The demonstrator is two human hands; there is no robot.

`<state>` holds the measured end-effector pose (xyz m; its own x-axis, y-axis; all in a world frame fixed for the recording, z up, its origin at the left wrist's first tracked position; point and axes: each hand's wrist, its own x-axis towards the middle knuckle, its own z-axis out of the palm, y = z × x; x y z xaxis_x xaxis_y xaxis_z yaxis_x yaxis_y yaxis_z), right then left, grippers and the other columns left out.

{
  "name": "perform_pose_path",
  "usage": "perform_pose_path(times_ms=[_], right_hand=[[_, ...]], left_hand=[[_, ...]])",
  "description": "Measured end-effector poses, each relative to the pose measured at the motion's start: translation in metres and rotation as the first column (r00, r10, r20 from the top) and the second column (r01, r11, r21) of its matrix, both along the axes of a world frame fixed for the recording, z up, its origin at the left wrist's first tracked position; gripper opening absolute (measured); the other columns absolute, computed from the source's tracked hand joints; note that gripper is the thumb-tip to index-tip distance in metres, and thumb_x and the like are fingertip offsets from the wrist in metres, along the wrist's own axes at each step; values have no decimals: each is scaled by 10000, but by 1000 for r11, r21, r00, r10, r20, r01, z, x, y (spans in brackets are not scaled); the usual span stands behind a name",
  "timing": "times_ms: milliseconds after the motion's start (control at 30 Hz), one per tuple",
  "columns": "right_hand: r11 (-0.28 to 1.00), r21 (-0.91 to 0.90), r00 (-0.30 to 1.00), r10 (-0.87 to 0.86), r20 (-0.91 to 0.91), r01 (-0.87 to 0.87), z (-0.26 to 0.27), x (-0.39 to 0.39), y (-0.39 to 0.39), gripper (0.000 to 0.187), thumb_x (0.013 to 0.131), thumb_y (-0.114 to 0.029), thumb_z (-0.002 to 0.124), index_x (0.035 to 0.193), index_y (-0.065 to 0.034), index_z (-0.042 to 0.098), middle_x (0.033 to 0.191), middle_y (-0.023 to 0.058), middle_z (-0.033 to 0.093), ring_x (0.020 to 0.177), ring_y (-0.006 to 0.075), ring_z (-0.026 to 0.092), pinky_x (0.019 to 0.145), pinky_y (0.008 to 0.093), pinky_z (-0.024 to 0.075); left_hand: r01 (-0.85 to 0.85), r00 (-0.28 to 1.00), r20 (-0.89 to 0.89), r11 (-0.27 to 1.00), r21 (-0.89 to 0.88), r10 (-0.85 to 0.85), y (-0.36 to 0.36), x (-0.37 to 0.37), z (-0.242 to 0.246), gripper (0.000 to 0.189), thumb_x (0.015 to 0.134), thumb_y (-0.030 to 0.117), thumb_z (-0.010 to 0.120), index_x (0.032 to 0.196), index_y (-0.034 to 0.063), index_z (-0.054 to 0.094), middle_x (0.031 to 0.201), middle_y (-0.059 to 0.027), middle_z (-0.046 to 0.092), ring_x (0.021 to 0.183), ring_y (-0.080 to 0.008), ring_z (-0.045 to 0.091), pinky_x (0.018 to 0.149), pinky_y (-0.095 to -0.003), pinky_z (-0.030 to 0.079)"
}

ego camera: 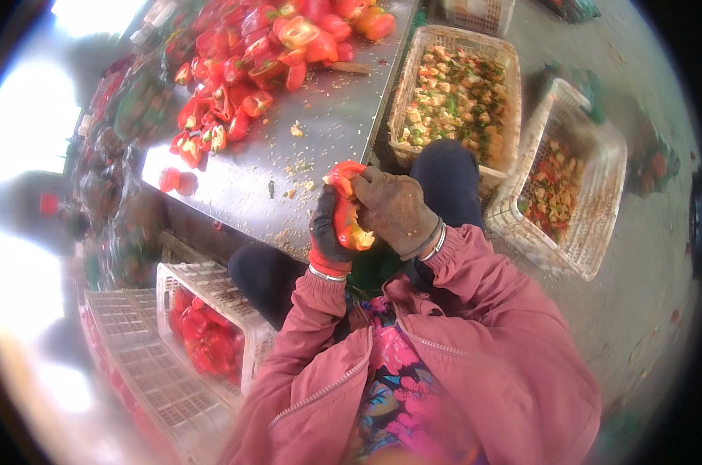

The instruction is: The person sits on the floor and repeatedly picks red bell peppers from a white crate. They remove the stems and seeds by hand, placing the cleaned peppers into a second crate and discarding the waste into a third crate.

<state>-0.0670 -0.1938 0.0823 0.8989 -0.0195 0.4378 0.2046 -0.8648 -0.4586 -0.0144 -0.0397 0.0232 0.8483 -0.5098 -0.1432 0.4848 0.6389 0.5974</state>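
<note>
My left hand, in a dark glove with a red cuff, grips a cut red bell pepper from its outer side. My right hand, in a brown, soiled glove, has its fingers at the pepper's open inner side; its fingertips are partly hidden, so whether it grips the pepper does not show. Both hands are over the near edge of a metal table. Farther up the table lies a heap of cut red bell peppers, with a wooden-looking handle beside it. Seeds and small scraps are scattered over the metal.
To the right stand a plastic crate of pepper cores and a tilted white crate with scraps. At lower left, another crate holds red peppers, beside more crates. Bagged produce lies beyond the table's left side.
</note>
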Motion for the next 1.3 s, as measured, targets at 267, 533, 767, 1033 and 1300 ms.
perform_pose_path(times_ms=[267,533,767,1033,1300], right_hand=[[35,992,991,-51,125,-124,-1,-13,-83,147,925,-81,730,1067,-43,726,1066,61,705,863,151,659,729,278,526],[843,535,985,136,-105,-59,35,-24,-27,892,737,-185,898,1504,-20,475,1371,155,608,1240,244,593,1079,373,464],[-383,924,873,453,181,8,5,19,8,858,733,-113,780,1502,64,441,1358,140,635,1247,260,616,1105,391,459],[699,285,694,707,-134,-657,40,24,96,671,844,-122,744,1475,-46,527,1225,103,697,1070,184,678,978,360,535],[681,653,885,465,-35,-332,-11,137,56,470,976,-222,727,1362,21,616,1304,170,689,1205,268,636,1056,392,485]], left_hand=[[-72,976,-215,963,-260,15,11,3,19,472,1048,423,587,1387,96,565,1225,-119,673,1096,-285,671,953,-455,574],[-251,962,129,965,73,241,-5,14,26,503,1079,463,513,1380,68,595,1253,-106,664,1126,-251,648,957,-417,545],[-289,930,293,933,214,221,101,4,55,779,991,526,595,1630,189,302,1456,-125,548,1229,-282,612,986,-531,549],[-439,893,214,872,217,397,117,-30,29,465,947,110,675,1384,21,541,1153,-40,644,1070,-165,622,960,-313,513],[-781,521,482,621,-63,704,354,-30,47,381,971,161,672,1308,-3,605,1217,-131,670,1125,-264,640,979,-413,546]])
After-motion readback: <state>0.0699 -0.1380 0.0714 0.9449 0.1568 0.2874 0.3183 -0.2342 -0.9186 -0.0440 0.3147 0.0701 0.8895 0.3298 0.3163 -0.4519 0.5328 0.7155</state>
